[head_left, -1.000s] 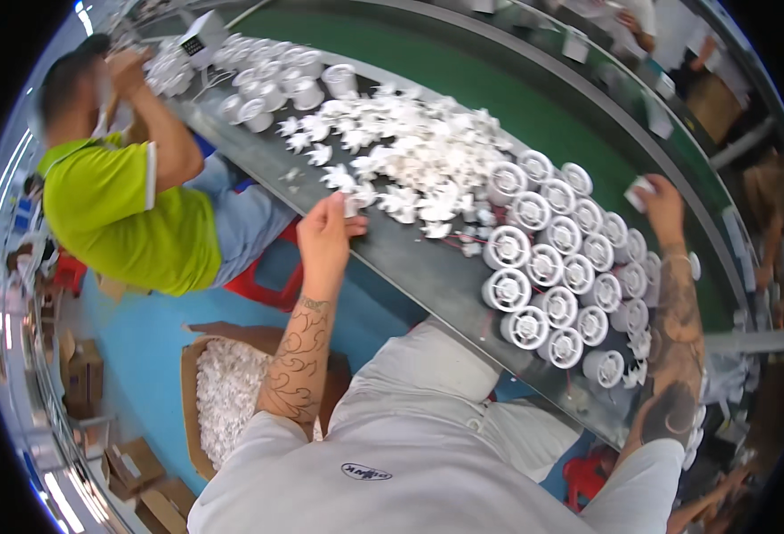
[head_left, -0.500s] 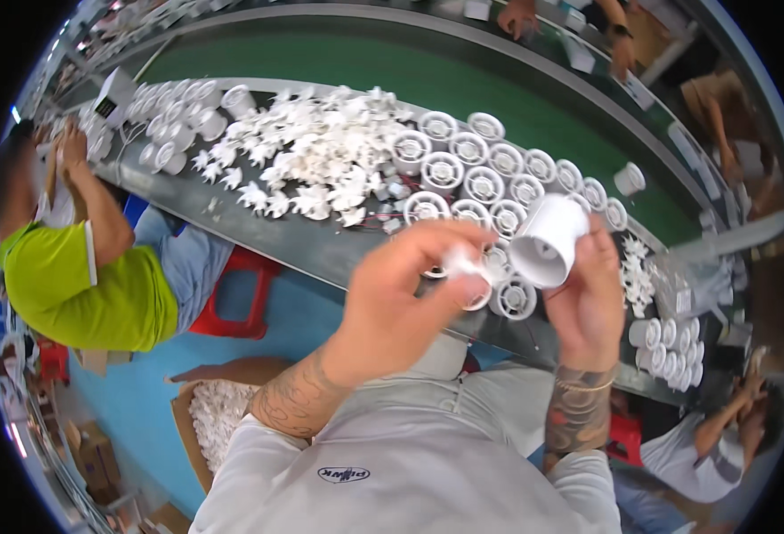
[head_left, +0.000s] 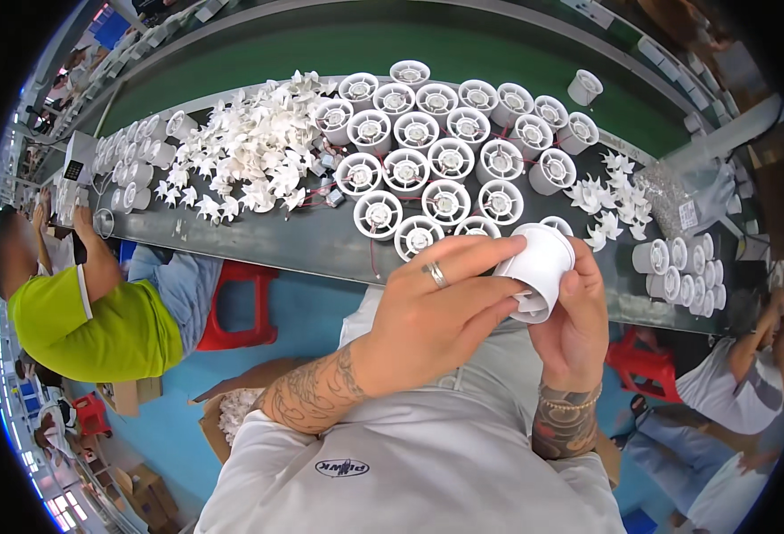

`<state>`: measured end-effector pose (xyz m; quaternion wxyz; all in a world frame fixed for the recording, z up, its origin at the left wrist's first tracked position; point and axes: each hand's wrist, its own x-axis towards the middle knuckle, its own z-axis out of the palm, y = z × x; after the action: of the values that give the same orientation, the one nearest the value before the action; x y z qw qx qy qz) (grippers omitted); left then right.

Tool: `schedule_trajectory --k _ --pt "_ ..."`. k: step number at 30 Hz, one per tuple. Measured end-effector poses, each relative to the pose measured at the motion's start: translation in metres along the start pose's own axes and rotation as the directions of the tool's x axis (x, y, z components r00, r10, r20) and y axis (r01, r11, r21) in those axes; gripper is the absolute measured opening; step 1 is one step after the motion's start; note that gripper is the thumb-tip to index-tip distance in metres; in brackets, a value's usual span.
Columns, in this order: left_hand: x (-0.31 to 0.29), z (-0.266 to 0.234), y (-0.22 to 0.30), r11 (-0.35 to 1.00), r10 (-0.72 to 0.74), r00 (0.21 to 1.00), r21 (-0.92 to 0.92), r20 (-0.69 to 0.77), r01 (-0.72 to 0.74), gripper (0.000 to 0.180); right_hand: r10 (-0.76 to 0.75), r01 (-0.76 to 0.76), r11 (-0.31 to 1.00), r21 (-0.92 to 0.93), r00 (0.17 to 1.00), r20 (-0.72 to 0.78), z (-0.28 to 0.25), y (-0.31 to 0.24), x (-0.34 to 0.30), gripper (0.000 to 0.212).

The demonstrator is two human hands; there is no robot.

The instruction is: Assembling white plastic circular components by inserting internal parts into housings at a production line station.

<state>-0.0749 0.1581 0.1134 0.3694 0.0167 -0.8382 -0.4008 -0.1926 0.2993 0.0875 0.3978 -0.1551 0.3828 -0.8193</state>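
Note:
A white cylindrical fan housing [head_left: 543,258] is tilted in front of me, its open mouth facing down and toward me. My right hand [head_left: 579,316] grips it from the right side, fingers wrapped round the wall. My left hand [head_left: 450,298], with a ring on one finger, is closed at the mouth, its fingertips partly inside. A white bladed impeller [head_left: 527,301] shows just within the mouth at those fingertips; the rest of it is hidden. Beyond my hands, several similar housings [head_left: 416,131] with spoked ends and red wires stand on the dark bench.
White impellers [head_left: 254,147] lie heaped left of the housings, with a smaller group [head_left: 613,198] at right. A clear plastic bag [head_left: 690,196] and stacked housings [head_left: 677,267] are farther right. Behind runs a green conveyor [head_left: 294,44]. A co-worker in lime [head_left: 98,311] sits at left.
My left hand has brought the impeller right and into the mouth of the housing. The housing has come lower and nearer to me, and my view has shifted.

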Motion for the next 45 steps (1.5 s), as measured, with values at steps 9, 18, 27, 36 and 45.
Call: schedule_trajectory --k 9,18,27,36,45 --pt "-0.005 0.0 0.013 0.963 -0.219 0.974 -0.147 0.056 0.225 0.015 0.011 -0.012 0.999 0.051 1.0 0.007 -0.003 -0.001 -0.006 0.049" --pt "-0.006 0.007 0.012 0.854 -0.349 0.935 -0.391 0.055 0.342 0.028 -0.052 0.055 0.991 -0.125 0.998 0.024 -0.006 -0.007 -0.016 0.056" --pt "0.002 0.016 0.015 0.867 -0.367 0.924 -0.321 0.103 0.38 0.029 -0.103 0.092 0.975 -0.204 0.994 -0.044 -0.009 -0.016 -0.028 0.054" --pt "0.016 0.03 0.009 0.934 -0.246 0.879 -0.144 0.408 0.328 0.029 0.037 -0.034 0.999 0.02 0.99 -0.134 -0.04 -0.014 -0.04 0.045" --pt "-0.006 0.06 0.015 0.988 -0.116 0.889 -0.042 0.442 0.15 0.029 0.102 -0.114 0.993 -0.019 0.944 -0.314 -0.059 -0.019 -0.068 0.038"
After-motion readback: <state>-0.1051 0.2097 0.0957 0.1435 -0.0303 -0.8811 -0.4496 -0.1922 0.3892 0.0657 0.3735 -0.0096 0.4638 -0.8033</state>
